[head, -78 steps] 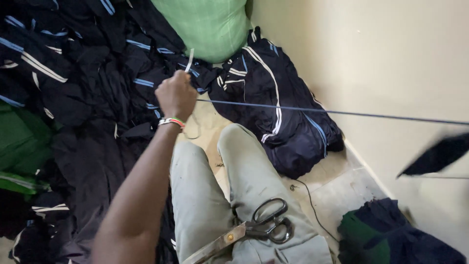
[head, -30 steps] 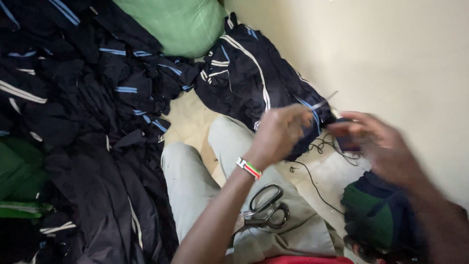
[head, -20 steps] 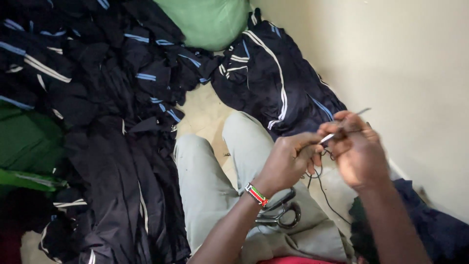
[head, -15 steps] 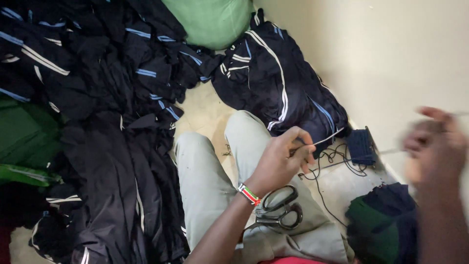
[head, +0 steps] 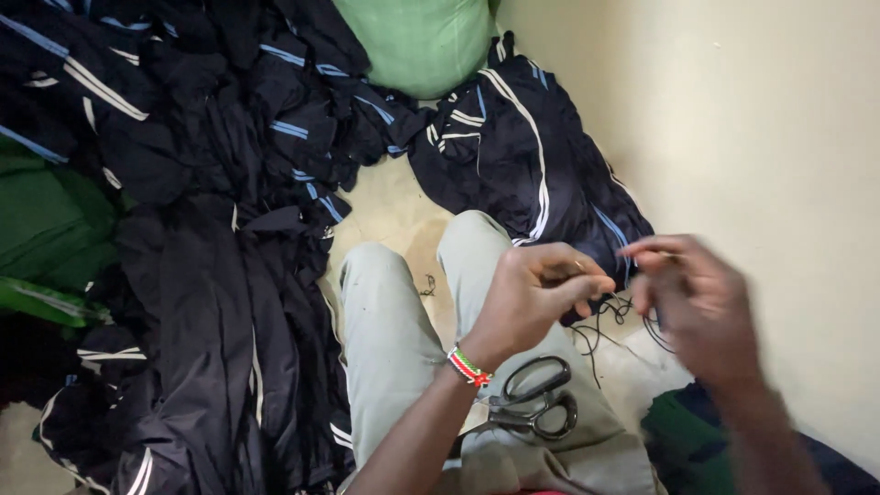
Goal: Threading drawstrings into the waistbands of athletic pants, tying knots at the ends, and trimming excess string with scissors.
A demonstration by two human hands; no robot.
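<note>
Here, left hand (head: pixel 532 298) grip pinches a dark thread (head: pixel 610 316); right hand (head: pixel 701 302) grip is blurred, state undeterminable; scissors (head: pixel 532 403) rest on the lap.

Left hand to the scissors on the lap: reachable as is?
Probably yes. The scissors lie uncovered on the right thigh, just below the left hand, nothing between. But its fingertips are pinched on dark thread, so it would have to let go first.

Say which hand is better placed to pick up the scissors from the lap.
Left, probably. The left hand is directly above the scissors lying on the lap, its wrist close by the handles. The right hand is off to the side near the wall, blurred in motion.
</note>
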